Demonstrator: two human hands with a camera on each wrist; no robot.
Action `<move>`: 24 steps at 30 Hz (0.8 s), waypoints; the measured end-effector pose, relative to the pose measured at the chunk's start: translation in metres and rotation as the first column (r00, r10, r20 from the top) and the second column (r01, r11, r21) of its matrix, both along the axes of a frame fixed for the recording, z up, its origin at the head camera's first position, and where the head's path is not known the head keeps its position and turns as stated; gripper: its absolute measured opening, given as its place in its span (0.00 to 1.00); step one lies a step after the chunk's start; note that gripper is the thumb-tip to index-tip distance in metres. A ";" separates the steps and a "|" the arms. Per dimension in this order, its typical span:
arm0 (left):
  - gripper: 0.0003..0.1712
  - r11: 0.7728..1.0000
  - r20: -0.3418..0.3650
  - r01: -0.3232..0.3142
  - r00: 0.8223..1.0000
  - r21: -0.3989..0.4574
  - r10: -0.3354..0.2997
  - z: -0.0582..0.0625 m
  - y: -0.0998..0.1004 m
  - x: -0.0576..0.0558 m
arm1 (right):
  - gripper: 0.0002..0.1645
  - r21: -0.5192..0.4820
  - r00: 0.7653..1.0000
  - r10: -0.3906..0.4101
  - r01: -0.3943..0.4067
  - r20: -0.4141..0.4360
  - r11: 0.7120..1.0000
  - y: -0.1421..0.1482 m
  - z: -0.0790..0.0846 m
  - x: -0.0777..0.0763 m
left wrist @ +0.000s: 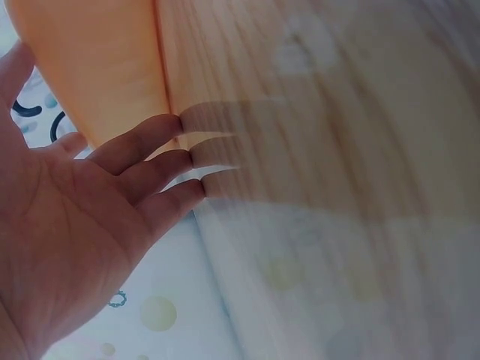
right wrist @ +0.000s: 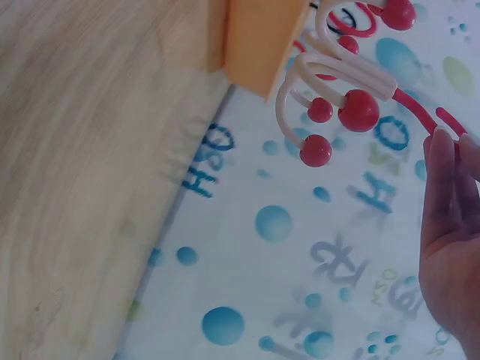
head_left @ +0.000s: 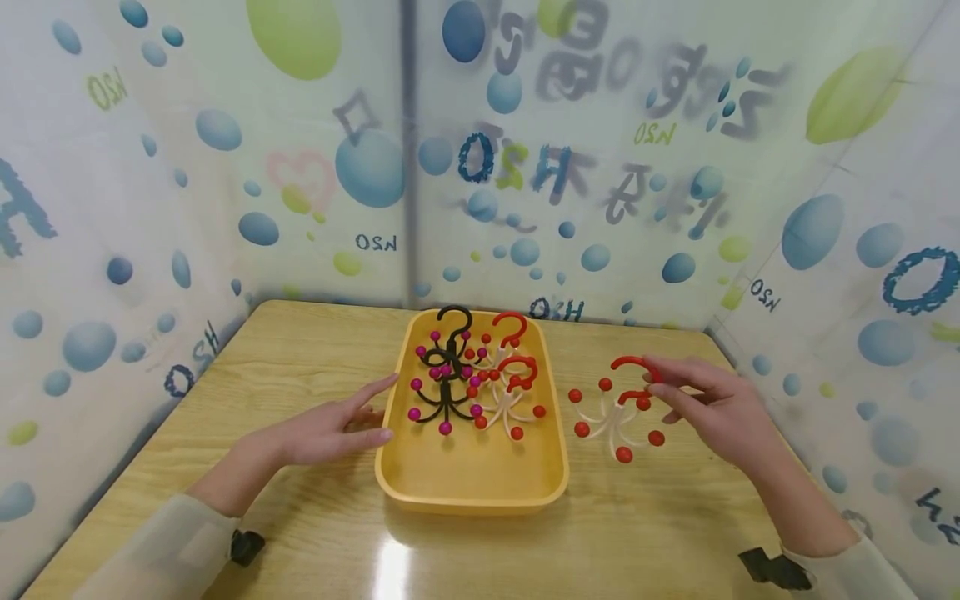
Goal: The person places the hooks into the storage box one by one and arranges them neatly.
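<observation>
My right hand pinches the red hooked handle of a scalp massager, which has white curved arms tipped with red balls. It hangs to the right of a yellow tray, arms pointing down. In the right wrist view, thumb and fingertips meet on the massager's handle. My left hand is at the tray's left side, its fingers fairly straight and its thumb at the rim. Inside the tray's far half lie two black massagers with magenta balls, beside two red-handled white ones, overlapping one another.
The tray stands on a light wooden table. Printed curtains with blue and green dots and lettering enclose the table's back and sides. The tray's raised rim runs between my hands.
</observation>
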State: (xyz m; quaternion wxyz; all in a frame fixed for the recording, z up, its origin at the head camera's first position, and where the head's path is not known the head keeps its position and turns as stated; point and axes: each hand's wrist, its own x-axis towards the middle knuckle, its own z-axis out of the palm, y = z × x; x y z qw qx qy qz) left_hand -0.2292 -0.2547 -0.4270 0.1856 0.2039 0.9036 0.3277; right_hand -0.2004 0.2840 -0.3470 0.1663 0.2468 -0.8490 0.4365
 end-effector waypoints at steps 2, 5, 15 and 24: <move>0.52 1.000 -0.004 0.009 1.000 0.004 -0.009 0.000 0.000 -0.001 | 0.27 -0.016 0.999 0.043 -0.043 -0.017 0.999 -0.005 0.005 0.006; 0.52 1.000 -0.005 0.011 1.000 0.007 -0.011 -0.001 -0.001 -0.001 | 0.27 -0.038 0.992 0.122 -0.124 -0.041 0.992 -0.014 0.010 0.013; 0.52 1.000 0.003 -0.010 1.000 -0.006 0.010 -0.003 -0.002 -0.001 | 0.28 -0.077 0.953 0.297 -0.301 -0.062 0.950 -0.059 0.017 0.022; 0.52 1.000 0.002 -0.009 1.000 0.000 0.009 -0.002 -0.001 0.000 | 0.23 -0.082 0.951 0.308 -0.305 0.020 0.949 -0.108 0.005 0.017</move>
